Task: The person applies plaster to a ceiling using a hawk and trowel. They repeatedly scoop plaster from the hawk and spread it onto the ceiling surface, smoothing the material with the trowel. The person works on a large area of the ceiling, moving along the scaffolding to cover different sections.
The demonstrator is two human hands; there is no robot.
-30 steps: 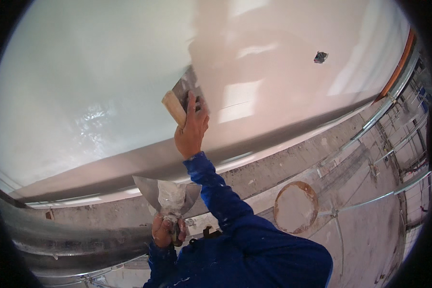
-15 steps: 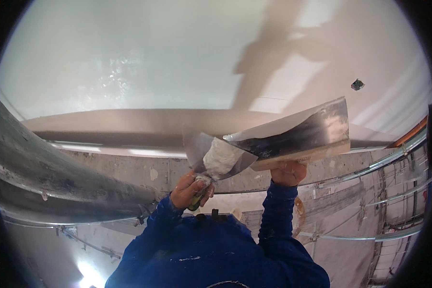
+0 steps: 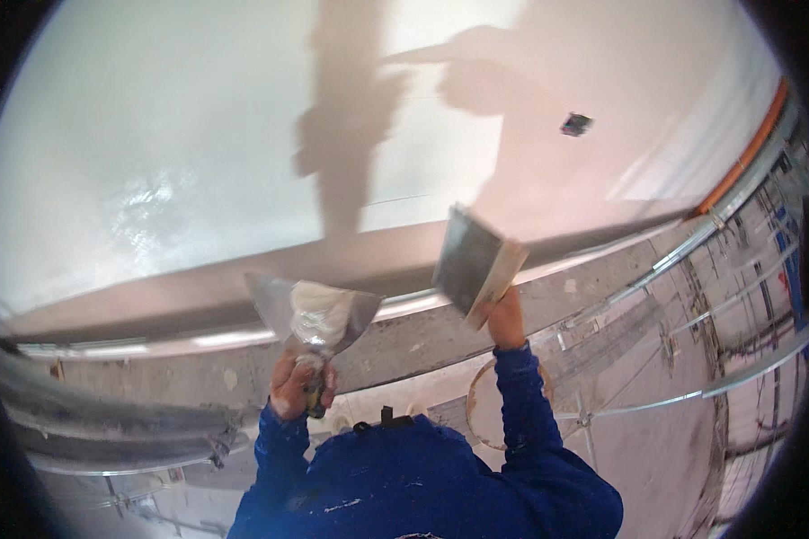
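My left hand [image 3: 288,388] is closed round the handle of a broad putty knife [image 3: 358,313], held with its blade up. A lump of white filler [image 3: 322,310] sits on the middle of that blade. To the right, my right hand [image 3: 507,322] grips a wide skimming blade [image 3: 466,260] by its pale wooden back. Its metal face is turned to the left and looks mostly bare. The two tools are apart, both in front of the smooth white wall [image 3: 198,117]. A small dark opening [image 3: 575,124] shows in the wall at upper right.
A large grey pipe [image 3: 72,400] runs along the left. Metal scaffold rails [image 3: 629,409] and an orange edge [image 3: 751,153] curve round the right. A round, pale-rimmed shape [image 3: 473,409] lies below my right forearm. Shadows of a tool and a capped head fall on the wall.
The skimming blade has come off the putty knife and turned from lengthwise to steeply angled. Filler along its edge no longer shows. The putty knife sits further left; the view has shifted.
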